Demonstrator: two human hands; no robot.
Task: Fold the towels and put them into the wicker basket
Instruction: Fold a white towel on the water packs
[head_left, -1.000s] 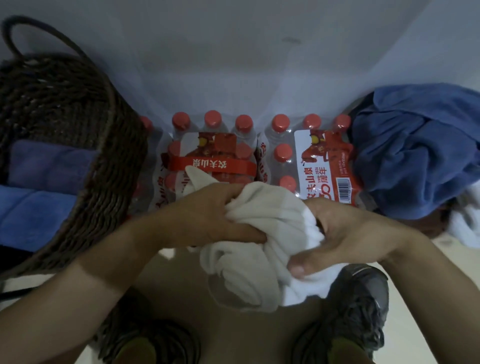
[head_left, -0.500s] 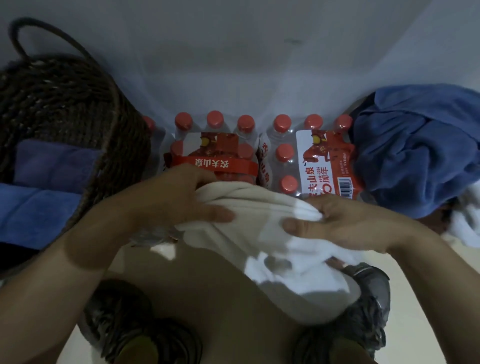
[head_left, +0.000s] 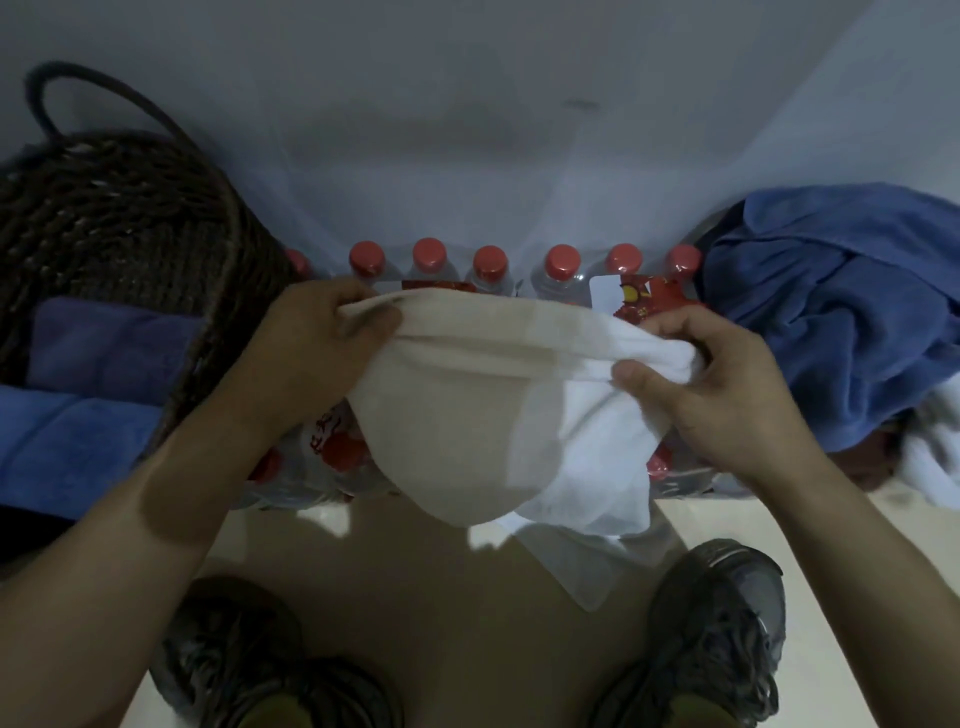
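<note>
White towel (head_left: 457, 415) hangs stretched between both hands, left (head_left: 317, 353) and right (head_left: 711, 384) pinching its upper edge.

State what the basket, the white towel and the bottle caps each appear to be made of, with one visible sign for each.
Basket: dark brown woven wicker or twisted fibre, matte; the plaited strands show.
White towel, held by both hands: soft cloth, probably cotton terry; it sags and creases between the grips.
Bottle caps: smooth red plastic, most likely, with a slight sheen.
</note>
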